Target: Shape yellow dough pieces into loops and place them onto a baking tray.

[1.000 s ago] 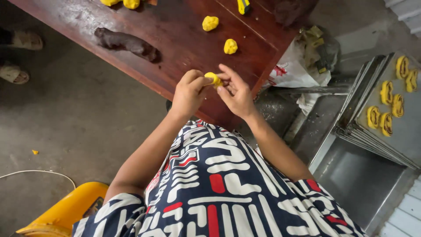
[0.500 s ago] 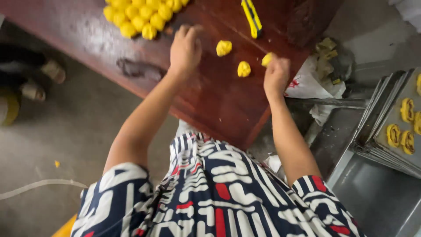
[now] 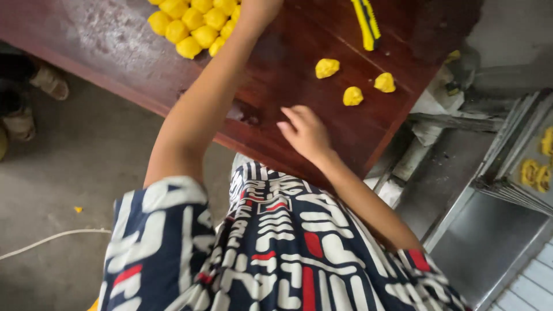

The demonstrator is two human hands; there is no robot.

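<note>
Yellow dough balls being reached for on a dark red tabletop

Head view: the left hand [image 3: 259,8] is being stretched to the pile of yellow dough balls [image 3: 193,26] at the tabletop's [image 3: 299,69] far left edge; its fingers are cut off by the frame, so whether they're closed can't be told. The right hand [image 3: 305,132] is being held empty near the front edge, fingers loosely apart. Three loose dough lumps [image 3: 352,95] are lying toward the right edge, below a yellow-and-black utility knife [image 3: 367,22]. The dough is probably being handled as soft, light and easily squashed, so it's best pinched gently round the sides.
</note>
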